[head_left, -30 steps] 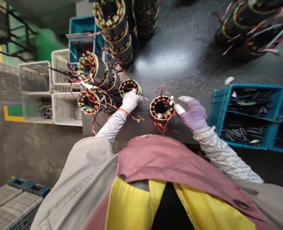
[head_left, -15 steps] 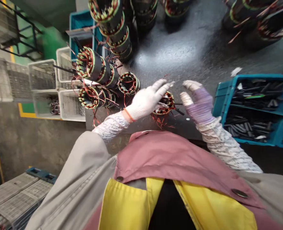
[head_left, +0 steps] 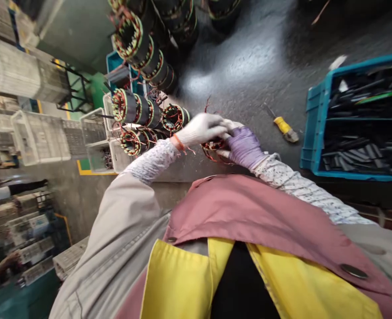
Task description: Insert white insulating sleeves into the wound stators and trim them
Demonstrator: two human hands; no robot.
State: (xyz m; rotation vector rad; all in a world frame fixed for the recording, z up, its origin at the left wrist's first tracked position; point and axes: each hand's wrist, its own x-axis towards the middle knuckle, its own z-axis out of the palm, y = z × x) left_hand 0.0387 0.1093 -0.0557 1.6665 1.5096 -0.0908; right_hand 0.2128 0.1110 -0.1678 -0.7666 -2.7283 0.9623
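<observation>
A wound motor stator [head_left: 212,145], a ring with red wires, stands on the dark worktable [head_left: 196,166] in front of me. My left hand [head_left: 204,128], in a white glove, is over its top with the fingers curled and pressed together; what they pinch is hidden. From the right, my right hand [head_left: 244,145], in a white and purple glove, curves its fingers and thumb around the stator's rim. The two hands meet at the fingertips. Red wire ends stick up behind the left hand. To the right lies a yellow-handled screwdriver-like tool [head_left: 282,126].
Stacked stators [head_left: 142,108] stand on the left, with another stator [head_left: 173,118] close to my left hand. A blue crate [head_left: 310,128] of black sleeve pieces is at right. Pale plastic crates [head_left: 96,128] are beyond the table's left edge.
My right hand has moved left onto the stator, and my left fingers have curled in to meet it. The yellow-handled tool now shows on the table. The view has shifted.
</observation>
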